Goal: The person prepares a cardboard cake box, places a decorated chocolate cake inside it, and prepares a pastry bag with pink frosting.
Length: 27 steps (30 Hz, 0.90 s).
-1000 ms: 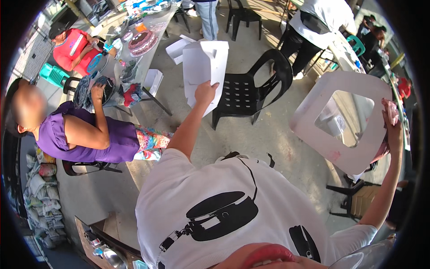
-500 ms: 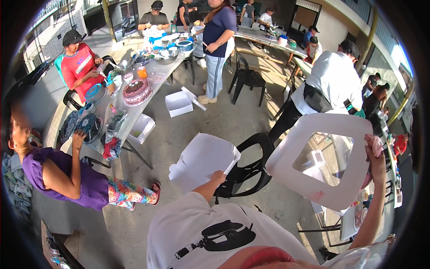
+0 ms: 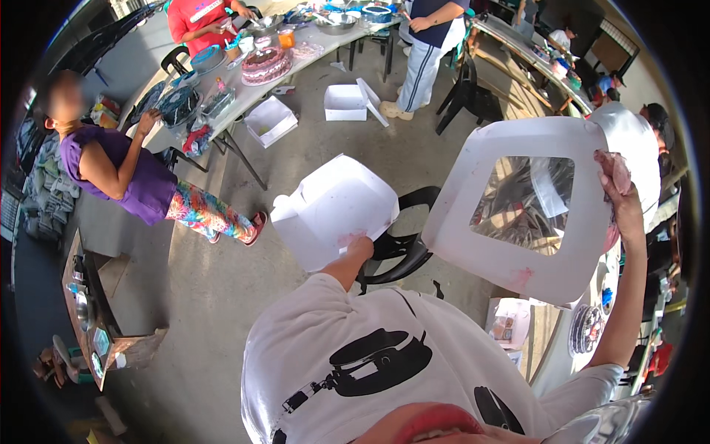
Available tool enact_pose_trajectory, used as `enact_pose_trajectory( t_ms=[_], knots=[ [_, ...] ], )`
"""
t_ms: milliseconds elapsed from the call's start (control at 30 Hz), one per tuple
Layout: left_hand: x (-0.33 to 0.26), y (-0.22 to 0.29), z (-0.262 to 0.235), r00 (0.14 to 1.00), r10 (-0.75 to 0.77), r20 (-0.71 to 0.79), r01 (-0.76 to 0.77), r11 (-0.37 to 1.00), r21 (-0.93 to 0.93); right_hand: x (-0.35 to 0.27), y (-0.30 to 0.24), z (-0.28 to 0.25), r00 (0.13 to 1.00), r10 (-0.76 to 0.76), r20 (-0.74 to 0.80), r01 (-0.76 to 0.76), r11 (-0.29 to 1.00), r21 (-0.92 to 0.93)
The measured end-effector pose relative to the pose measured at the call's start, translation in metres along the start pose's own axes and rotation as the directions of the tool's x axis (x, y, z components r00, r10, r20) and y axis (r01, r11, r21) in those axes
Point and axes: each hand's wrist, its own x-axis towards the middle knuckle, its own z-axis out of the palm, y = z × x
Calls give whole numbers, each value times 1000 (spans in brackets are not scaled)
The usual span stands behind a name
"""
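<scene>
Out in front of your chest, you hold two pieces of white cardboard up over the concrete floor [image 3: 222, 296]. Your left hand [image 3: 360, 246] has its grip clenched on the lower edge of a flat white box blank [image 3: 333, 211], which tilts up and away from you, its flaps spread to the left. Your right hand [image 3: 620, 200], raised high at arm's length, pinches the right edge of a white box lid [image 3: 473, 170] with a clear film window [image 3: 523, 203] in its middle; a pinkish rag or wrapper seems bunched in that same grip, though you cannot tell exactly what it is. The two pieces hang just beside each other without touching, and a black plastic chair [image 3: 403, 251] shows between and below them. Farther off, a long tabletop [image 3: 244, 96] carries a pink decorated cake [image 3: 265, 65] and other dishes, with open white boxes [image 3: 347, 102] on the floor near it. A person in a purple top [image 3: 122, 174] stands at the tabletop's near end.
</scene>
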Motion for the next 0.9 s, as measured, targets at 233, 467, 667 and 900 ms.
enact_pose_trajectory(
  t_ms=[233, 467, 667, 900],
  knots=[
    [-12, 32, 7, 988, -144, 52, 148, 985, -91, 90, 23, -4, 963, -250, 99, 257, 964, -68],
    [-25, 56, 6, 975, -133, 177, 130, 991, 29, 184, 58, 21, 914, -364, 178, 361, 931, 52],
    [0, 43, 17, 923, -254, 290, 279, 959, -46, 243, 43, 42, 868, -468, 168, 462, 884, 74],
    [39, 44, 27, 844, -324, 427, 352, 936, 14, 328, 56, 71, 816, -488, 311, 429, 871, 241]
  ],
)
